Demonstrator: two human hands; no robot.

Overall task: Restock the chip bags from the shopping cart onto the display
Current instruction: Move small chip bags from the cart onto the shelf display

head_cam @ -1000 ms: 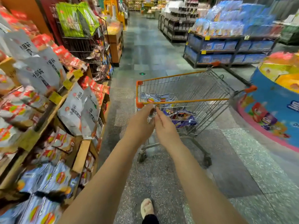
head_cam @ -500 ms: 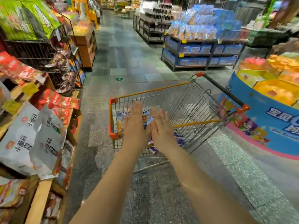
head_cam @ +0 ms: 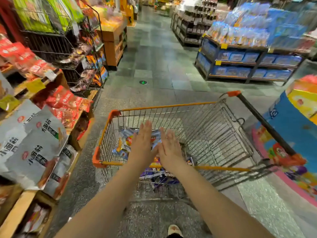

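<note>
A wire shopping cart [head_cam: 214,134] with orange trim stands in the aisle straight ahead of me. Several chip bags lie in its near left corner: a light blue bag [head_cam: 125,143] on top and purple bags [head_cam: 157,177] lower down. My left hand [head_cam: 143,145] and my right hand [head_cam: 169,148] reach over the cart's near rim, side by side above the bags, fingers straight, palms down. Neither hand holds anything. The wooden snack display [head_cam: 42,194] with grey and red bags runs along my left.
A round blue and pink promotional stand [head_cam: 295,134] sits close to the cart's right side. Blue shelving [head_cam: 248,62] with packaged goods stands across the aisle. A wire rack [head_cam: 68,48] of snacks is at the far left. My shoe [head_cam: 174,230] shows at the bottom.
Both hands have left the cart's rim and stretched forward over the basket with fingers straightened. The cart is closer and lower in view, as I have stepped toward it.
</note>
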